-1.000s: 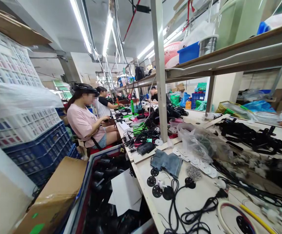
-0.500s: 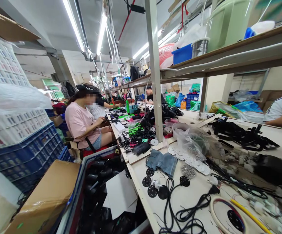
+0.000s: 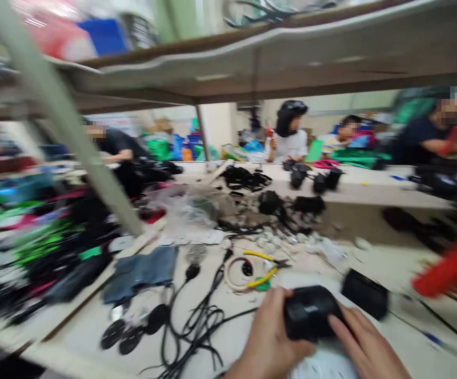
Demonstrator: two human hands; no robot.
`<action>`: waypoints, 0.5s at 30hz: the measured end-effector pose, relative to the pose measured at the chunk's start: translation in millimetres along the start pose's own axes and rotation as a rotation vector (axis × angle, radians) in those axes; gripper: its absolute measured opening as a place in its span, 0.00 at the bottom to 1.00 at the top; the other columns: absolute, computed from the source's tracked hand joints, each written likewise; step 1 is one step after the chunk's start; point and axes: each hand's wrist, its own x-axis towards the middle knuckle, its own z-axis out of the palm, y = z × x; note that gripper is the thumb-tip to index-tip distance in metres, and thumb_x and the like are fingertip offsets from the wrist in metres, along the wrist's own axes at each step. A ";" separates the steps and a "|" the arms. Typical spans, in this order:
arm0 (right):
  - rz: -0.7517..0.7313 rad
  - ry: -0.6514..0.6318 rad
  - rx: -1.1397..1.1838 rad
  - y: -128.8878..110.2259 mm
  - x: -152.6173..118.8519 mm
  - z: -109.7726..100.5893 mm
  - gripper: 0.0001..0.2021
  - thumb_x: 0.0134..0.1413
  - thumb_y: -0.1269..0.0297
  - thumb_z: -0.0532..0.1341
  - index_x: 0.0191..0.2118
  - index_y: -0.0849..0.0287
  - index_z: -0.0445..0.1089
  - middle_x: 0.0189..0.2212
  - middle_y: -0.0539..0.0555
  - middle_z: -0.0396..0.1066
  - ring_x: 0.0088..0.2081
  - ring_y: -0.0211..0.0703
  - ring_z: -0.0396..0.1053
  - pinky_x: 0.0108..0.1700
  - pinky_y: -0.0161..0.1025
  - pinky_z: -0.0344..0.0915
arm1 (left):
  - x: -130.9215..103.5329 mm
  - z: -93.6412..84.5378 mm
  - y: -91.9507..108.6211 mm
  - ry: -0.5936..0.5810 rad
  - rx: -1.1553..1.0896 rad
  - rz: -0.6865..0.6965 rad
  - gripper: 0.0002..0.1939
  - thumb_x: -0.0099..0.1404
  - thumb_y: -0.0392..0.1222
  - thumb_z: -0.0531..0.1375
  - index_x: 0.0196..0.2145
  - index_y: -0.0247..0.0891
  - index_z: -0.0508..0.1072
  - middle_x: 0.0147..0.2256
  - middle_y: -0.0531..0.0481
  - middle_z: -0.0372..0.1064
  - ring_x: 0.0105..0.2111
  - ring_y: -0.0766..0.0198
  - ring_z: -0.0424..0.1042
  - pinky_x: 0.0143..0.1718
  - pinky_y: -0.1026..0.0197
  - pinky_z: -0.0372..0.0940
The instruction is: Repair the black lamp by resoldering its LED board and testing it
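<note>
A black rounded housing (image 3: 311,313) is held between my two hands above the workbench. My left hand (image 3: 270,331) grips its left side, thumb below and fingers behind. On its right side my right hand (image 3: 365,342) holds on, with fingers along the front edge. A black cord (image 3: 208,321) runs from near my left hand across the bench. Behind the hands lie yellow-handled pliers (image 3: 263,279) and a tape roll (image 3: 232,273). Right of the housing sits another black part (image 3: 365,293). The picture is blurred by motion.
A slanted metal post (image 3: 82,137) and a shelf (image 3: 252,73) frame the bench. Round black discs (image 3: 131,339) and a folded grey-blue cloth (image 3: 143,271) lie at left. A red tool (image 3: 449,266) is at right. Several people sit beyond.
The view has swung to the right and down toward the bench. Both my hands and the black housing have come into view, along with the red tool and more people beyond.
</note>
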 end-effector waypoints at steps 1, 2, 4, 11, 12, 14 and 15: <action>0.041 0.011 0.020 -6.8 -3.6 -4.4 0.24 0.65 0.48 0.47 0.52 0.54 0.72 0.42 0.60 0.73 0.47 0.58 0.70 0.50 0.52 0.70 | -2.1 -1.9 2.6 0.020 0.005 0.004 0.35 0.41 0.40 0.71 0.47 0.41 0.65 0.47 0.43 0.69 0.49 0.46 0.68 0.54 0.45 0.62; 0.069 0.001 0.019 -14.5 -4.2 -8.3 0.24 0.65 0.49 0.47 0.55 0.56 0.70 0.42 0.61 0.72 0.47 0.58 0.70 0.50 0.53 0.69 | -3.5 -4.5 4.7 0.029 0.015 0.037 0.32 0.44 0.38 0.69 0.47 0.41 0.65 0.48 0.43 0.69 0.50 0.46 0.68 0.55 0.45 0.61; 0.080 -0.010 -0.002 -29.1 -0.3 -15.1 0.24 0.66 0.53 0.47 0.59 0.58 0.67 0.42 0.61 0.69 0.48 0.58 0.68 0.53 0.53 0.66 | -3.5 -9.7 6.9 0.018 0.032 0.056 0.30 0.46 0.39 0.68 0.47 0.43 0.64 0.49 0.44 0.69 0.50 0.46 0.69 0.54 0.44 0.63; 0.125 -0.036 0.058 -43.3 1.8 -25.4 0.22 0.66 0.57 0.55 0.62 0.59 0.64 0.43 0.60 0.71 0.47 0.53 0.69 0.51 0.45 0.65 | 2.3 -13.5 2.5 -0.019 0.117 0.059 0.28 0.49 0.47 0.67 0.46 0.44 0.63 0.49 0.44 0.70 0.48 0.43 0.71 0.52 0.39 0.66; 0.119 0.003 0.087 -42.2 -0.7 -27.1 0.21 0.65 0.57 0.57 0.59 0.58 0.67 0.40 0.58 0.73 0.43 0.51 0.71 0.47 0.42 0.67 | 2.3 -13.6 1.9 -0.032 0.129 0.049 0.28 0.50 0.48 0.66 0.47 0.43 0.62 0.50 0.43 0.69 0.48 0.44 0.71 0.52 0.39 0.66; 0.112 0.119 0.140 -39.7 -6.6 -35.1 0.14 0.63 0.57 0.59 0.48 0.56 0.76 0.32 0.54 0.74 0.35 0.47 0.72 0.40 0.39 0.67 | 2.2 -14.3 1.1 -0.049 0.158 0.021 0.30 0.52 0.50 0.65 0.49 0.41 0.62 0.51 0.41 0.68 0.50 0.44 0.70 0.53 0.40 0.65; 0.121 0.190 0.153 -38.2 -9.7 -41.9 0.12 0.63 0.57 0.58 0.41 0.57 0.77 0.29 0.53 0.73 0.32 0.46 0.71 0.37 0.39 0.66 | 2.0 -14.8 1.2 -0.051 0.173 0.007 0.31 0.52 0.51 0.65 0.50 0.40 0.61 0.52 0.40 0.68 0.50 0.44 0.70 0.53 0.40 0.64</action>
